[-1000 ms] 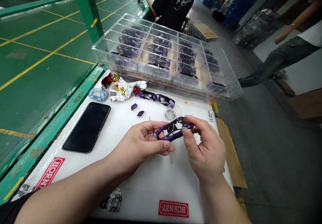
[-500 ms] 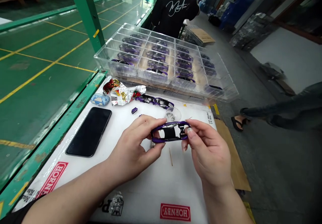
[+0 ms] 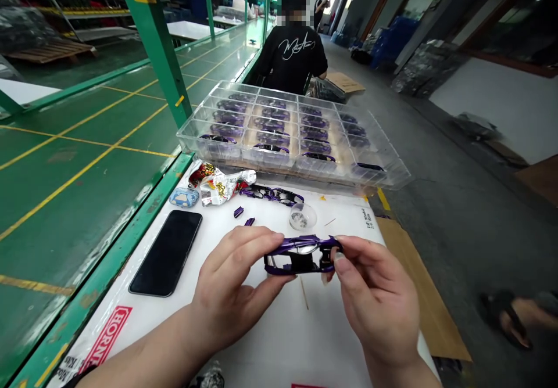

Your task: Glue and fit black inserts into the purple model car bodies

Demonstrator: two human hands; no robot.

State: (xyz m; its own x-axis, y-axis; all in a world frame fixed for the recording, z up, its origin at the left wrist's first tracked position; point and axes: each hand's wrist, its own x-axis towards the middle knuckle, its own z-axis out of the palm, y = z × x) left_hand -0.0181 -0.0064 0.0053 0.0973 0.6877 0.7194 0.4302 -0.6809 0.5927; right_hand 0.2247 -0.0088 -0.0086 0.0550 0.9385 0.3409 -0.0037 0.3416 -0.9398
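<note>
Compared with half a second ago, the glossy purple-and-black openwork shell (image 3: 300, 261) has rolled to show its curved purple side, held above the white tabletop (image 3: 270, 341) with the left hand (image 3: 235, 277) spanning one end between fingers and thumb and the right hand (image 3: 379, 292) pinching the other. Beyond lie two small purple pieces (image 3: 238, 212), two similar frames (image 3: 285, 196), one round clear dish (image 3: 311, 216), one flat black phone (image 3: 166, 252) and one clear plastic compartmented tray (image 3: 392, 161).

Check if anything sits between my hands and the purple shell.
Nothing visible does: your left hand holds the shell at its left end, your right hand at its right. The cup sits beyond it.
</note>
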